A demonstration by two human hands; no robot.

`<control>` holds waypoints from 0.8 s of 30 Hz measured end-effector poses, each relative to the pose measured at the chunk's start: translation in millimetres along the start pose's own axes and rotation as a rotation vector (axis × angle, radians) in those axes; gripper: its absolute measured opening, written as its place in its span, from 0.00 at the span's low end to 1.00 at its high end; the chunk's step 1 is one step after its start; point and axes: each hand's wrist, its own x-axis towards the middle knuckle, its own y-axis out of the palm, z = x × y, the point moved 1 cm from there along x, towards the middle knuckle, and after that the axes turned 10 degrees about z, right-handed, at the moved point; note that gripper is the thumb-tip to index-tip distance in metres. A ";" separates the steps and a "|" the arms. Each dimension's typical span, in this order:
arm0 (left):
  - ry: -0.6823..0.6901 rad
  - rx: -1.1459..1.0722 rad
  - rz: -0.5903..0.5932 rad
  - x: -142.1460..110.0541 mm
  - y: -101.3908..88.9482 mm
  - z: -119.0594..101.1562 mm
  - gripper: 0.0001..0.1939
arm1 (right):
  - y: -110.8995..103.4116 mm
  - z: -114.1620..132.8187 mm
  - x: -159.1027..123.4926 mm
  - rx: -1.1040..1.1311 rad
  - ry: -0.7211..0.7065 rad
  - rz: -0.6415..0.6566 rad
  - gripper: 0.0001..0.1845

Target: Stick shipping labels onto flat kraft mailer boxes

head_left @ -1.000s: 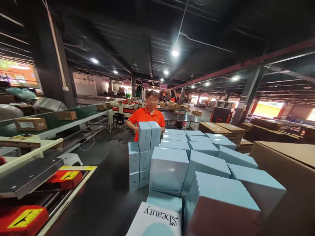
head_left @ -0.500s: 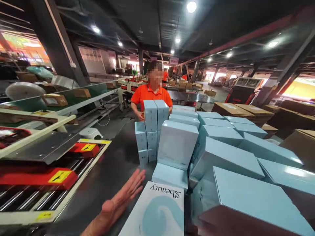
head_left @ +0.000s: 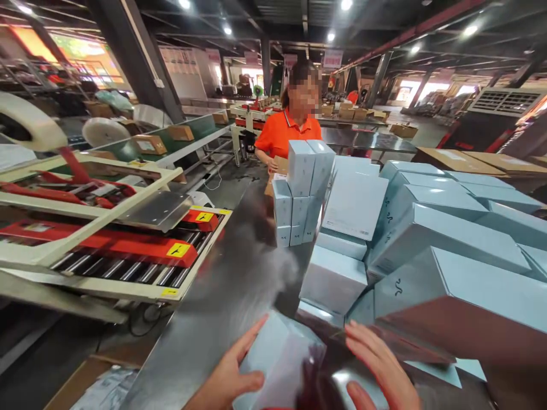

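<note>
A light blue box [head_left: 284, 356], smeared by motion, is low in the middle of the head view on the metal table [head_left: 213, 290]. My left hand [head_left: 235, 364] grips its left side, thumb on the near face and fingers along the edge. To the right, my right hand [head_left: 382, 364] stands apart from that box, fingers spread with nothing in them. Under its palm shows a shiny pale blue surface [head_left: 359, 387]. Beyond my hands, a stack of light blue boxes [head_left: 335, 276] stands with a tilted white-faced box [head_left: 354, 202] on top.
Many large light blue boxes [head_left: 482, 290] are piled on the right. A co-worker in an orange shirt [head_left: 288, 134] stands behind small stacked boxes [head_left: 301, 171], a hand on brown cardboard. A roller conveyor with red rails [head_left: 141, 245] runs at left; an open carton [head_left: 77, 378] sits below.
The view has shifted left and down. My left hand, flat and empty before, is now on a box; my right hand has come into view. The lettered box face no longer shows.
</note>
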 end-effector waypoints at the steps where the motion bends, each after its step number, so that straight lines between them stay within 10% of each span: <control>1: 0.026 -0.012 -0.042 -3.5 -10.8 -0.8 0.59 | 3.6 2.3 24.0 -0.102 -0.038 -0.034 0.29; 7: 0.159 0.175 -0.148 5.8 -100.3 -43.3 0.55 | 55.1 -13.2 104.0 -0.573 0.051 -0.116 0.27; 12: 0.234 0.496 -0.121 94.3 -160.5 -83.0 0.47 | 62.7 -9.0 94.1 -0.602 0.096 -0.089 0.26; 18: 0.215 0.824 0.256 225.6 -159.1 -108.7 0.49 | 57.3 0.4 100.5 -0.640 0.161 0.000 0.25; 24: 0.200 0.984 0.400 293.4 -145.4 -115.0 0.49 | 56.3 0.9 100.9 -0.651 0.237 0.037 0.27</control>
